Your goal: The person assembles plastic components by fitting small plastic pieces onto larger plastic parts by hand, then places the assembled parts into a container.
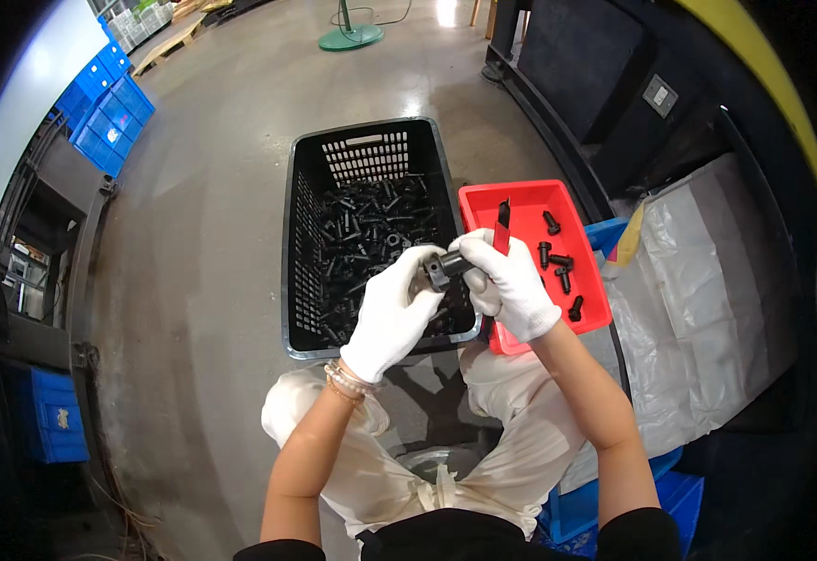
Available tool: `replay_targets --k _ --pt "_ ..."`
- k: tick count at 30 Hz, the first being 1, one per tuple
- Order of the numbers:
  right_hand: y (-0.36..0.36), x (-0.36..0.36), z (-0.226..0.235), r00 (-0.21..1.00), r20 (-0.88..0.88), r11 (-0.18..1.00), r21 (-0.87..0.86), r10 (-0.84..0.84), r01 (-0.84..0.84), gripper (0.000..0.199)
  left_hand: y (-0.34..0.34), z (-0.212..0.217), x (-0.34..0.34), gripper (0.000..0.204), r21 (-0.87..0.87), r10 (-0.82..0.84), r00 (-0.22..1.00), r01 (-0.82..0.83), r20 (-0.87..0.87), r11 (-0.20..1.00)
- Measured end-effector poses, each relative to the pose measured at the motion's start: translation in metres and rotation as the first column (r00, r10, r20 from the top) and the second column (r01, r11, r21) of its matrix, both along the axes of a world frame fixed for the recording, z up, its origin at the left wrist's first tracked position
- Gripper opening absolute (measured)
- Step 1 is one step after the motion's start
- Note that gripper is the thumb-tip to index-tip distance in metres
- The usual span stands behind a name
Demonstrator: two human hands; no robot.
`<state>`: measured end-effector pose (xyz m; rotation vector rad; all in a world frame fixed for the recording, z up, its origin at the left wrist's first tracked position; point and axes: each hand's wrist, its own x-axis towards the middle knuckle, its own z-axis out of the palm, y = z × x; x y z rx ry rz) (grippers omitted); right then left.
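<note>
A black cylindrical part [446, 268] with a wider, holed head is held between my two white-gloved hands, above the near right of the black crate [289, 280]. My left hand [392, 313] pinches its headed end between thumb and fingers. My right hand [513, 288] is closed around the other end. A slim red-handled tool with a dark blade-like tip [502, 224] also sticks up out of my right hand. Many similar black parts [371, 220] lie heaped in the crate. Several more [563, 264] lie apart in the red tray [483, 194] just to the right.
Grey plastic sheeting [698, 290] covers a surface on the right, beside dark machinery [581, 70]. Blue bins [114, 122] stand at the far left, and another blue bin [58, 416] is lower left. A green round base [351, 37] stands on the floor ahead.
</note>
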<state>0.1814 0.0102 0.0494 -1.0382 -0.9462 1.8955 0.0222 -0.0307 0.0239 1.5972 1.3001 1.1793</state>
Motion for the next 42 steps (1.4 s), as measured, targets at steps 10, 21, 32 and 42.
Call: replay_targets --k 10,21,32,42 --pt "0.005 0.009 0.007 0.902 0.426 0.780 0.541 0.068 -0.314 0.015 -0.003 -0.001 0.000 0.024 -0.320 -0.196 0.814 0.419 0.546 0.850" --pt "-0.012 -0.002 0.015 0.977 0.197 0.971 0.208 0.078 -0.119 0.015 -0.001 -0.018 0.026 0.016 -0.167 0.003 0.506 0.279 0.863 0.946" --pt "-0.016 -0.006 -0.003 0.884 0.454 0.823 0.541 -0.113 -0.173 0.024 -0.004 -0.010 0.038 0.025 -0.276 0.282 0.751 -0.137 0.598 0.951" --pt "-0.023 -0.004 0.011 0.870 0.488 0.863 0.407 0.072 -0.300 0.021 0.001 -0.016 0.020 0.036 -0.095 0.300 0.893 -0.284 0.337 0.954"
